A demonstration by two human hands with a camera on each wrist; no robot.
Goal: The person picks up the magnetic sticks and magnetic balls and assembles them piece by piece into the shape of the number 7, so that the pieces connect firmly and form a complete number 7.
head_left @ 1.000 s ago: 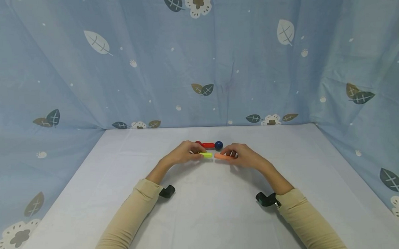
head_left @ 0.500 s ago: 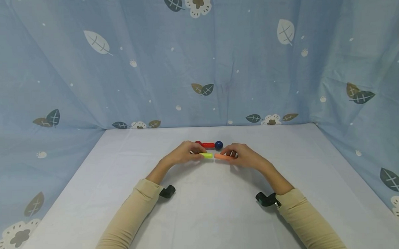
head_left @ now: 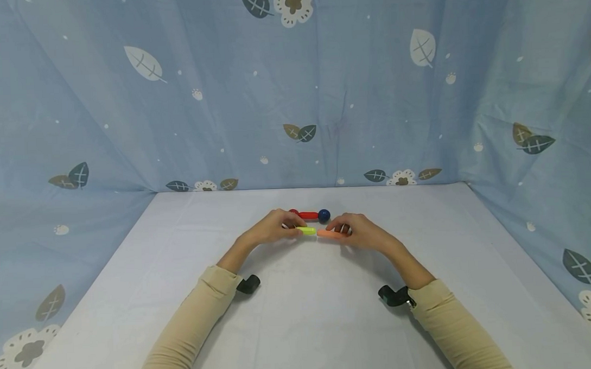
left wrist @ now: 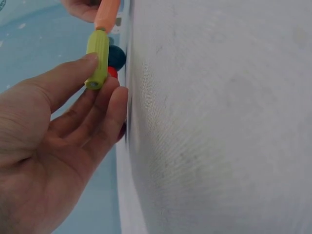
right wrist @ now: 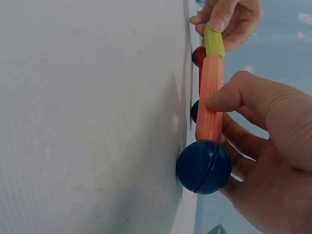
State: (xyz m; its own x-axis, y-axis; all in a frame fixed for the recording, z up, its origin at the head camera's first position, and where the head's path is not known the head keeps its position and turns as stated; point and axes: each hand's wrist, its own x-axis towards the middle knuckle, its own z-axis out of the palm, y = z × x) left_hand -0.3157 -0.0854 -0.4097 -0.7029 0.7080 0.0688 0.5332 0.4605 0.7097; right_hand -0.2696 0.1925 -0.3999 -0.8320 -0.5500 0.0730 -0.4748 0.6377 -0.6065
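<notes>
My left hand (head_left: 276, 226) pinches a short yellow-green rod (left wrist: 98, 56) between thumb and fingers. An orange rod (right wrist: 210, 92) is pinched by my right hand (head_left: 363, 231), and a dark blue ball (right wrist: 204, 167) sits on that rod's near end in the right wrist view. The two rods are lined up end to end; whether their ends touch, I cannot tell. Just behind the hands lies a red rod (head_left: 308, 215) on the table, with a blue ball (head_left: 324, 215) at its right end and a red ball (head_left: 294, 211) at its left, partly hidden by my left hand.
A white cloth covers the table (head_left: 310, 314). Blue patterned curtains (head_left: 292, 87) hang at the back and both sides. Black wrist cameras (head_left: 248, 284) stick out inward from each beige sleeve (head_left: 197, 318).
The yellow-green rod has shifted very slightly right and the gap to the orange rod has narrowed. Both hands keep their holds, and the piece behind them stays put.
</notes>
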